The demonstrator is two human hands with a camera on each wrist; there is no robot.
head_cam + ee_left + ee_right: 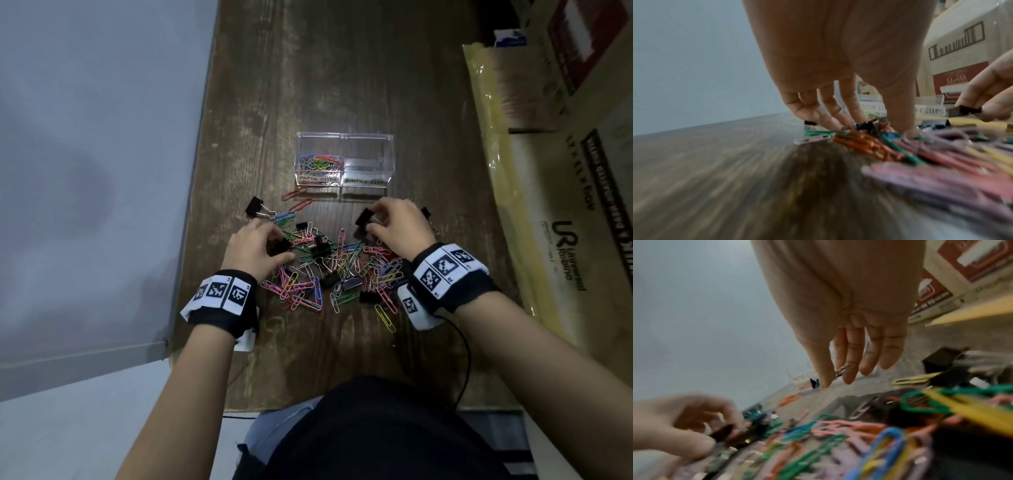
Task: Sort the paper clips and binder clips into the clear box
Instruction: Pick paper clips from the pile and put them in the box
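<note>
A clear two-part box point(344, 137) stands on the wooden table; its left half, labelled PAPER CLIPS, holds coloured paper clips point(320, 161), and its right half point(368, 161) looks bare. In front of the box lies a mixed pile point(329, 274) of coloured paper clips and black binder clips. My left hand point(279, 245) reaches into the pile's left side and grips a black binder clip point(867, 125) between thumb and fingers. My right hand point(373, 217) is just in front of the box and pinches another black binder clip point(363, 216) by its wire handle point(841, 370).
A big cardboard box point(561, 171) lines the table's right side. A grey wall and the table's left edge point(191, 205) are close on the left. A lone binder clip point(255, 207) and two red paper clips point(298, 198) lie left of the box front.
</note>
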